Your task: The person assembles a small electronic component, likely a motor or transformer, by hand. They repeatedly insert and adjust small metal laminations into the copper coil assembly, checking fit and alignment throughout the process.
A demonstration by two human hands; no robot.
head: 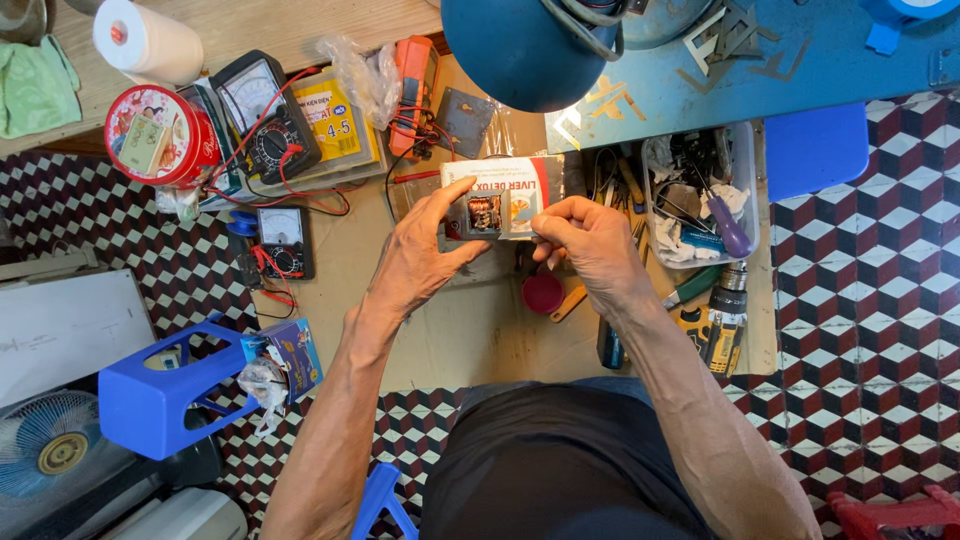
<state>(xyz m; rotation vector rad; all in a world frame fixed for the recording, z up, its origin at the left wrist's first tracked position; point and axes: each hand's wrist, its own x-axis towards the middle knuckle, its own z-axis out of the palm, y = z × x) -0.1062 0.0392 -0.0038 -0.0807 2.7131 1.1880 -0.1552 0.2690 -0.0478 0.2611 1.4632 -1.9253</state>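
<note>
Left hand [420, 255] pinching small coil part [484, 213] from its left, right hand [590, 240] gripping its right edge, both closed, red cap [542, 293] below

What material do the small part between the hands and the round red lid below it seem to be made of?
The small part, held by the left hand and right hand, looks like dark plastic around shiny coppery wire, probably metal. The round red lid looks like smooth matte plastic, though it is unclear.

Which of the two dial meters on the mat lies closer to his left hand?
The smaller meter, lower on the mat, nearer the left hand; the larger one lies farther up.
</note>
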